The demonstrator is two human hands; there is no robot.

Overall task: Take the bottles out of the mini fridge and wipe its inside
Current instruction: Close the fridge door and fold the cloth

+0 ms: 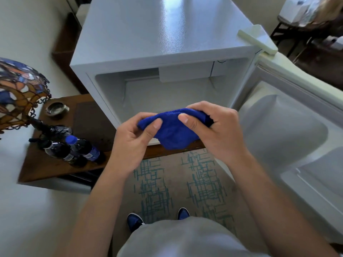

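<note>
A white mini fridge [167, 34] stands in front of me with its door [289, 127] swung open to the right. The part of its inside [167, 93] that I can see holds nothing. Both hands hold a folded blue cloth [172, 132] in front of the opening. My left hand [133, 140] pinches its left edge and my right hand [213, 130] grips its right side. Two dark bottles stand on the wooden side table at the left, one with a blue cap [87, 148] and one with a black cap [59, 151].
A stained-glass lamp [18, 93] and a metal ashtray [56, 109] share the wooden side table [55, 169] with the bottles. Patterned carpet [167, 182] lies below, with my blue shoes on it. A cluttered table [306, 15] stands at the far right.
</note>
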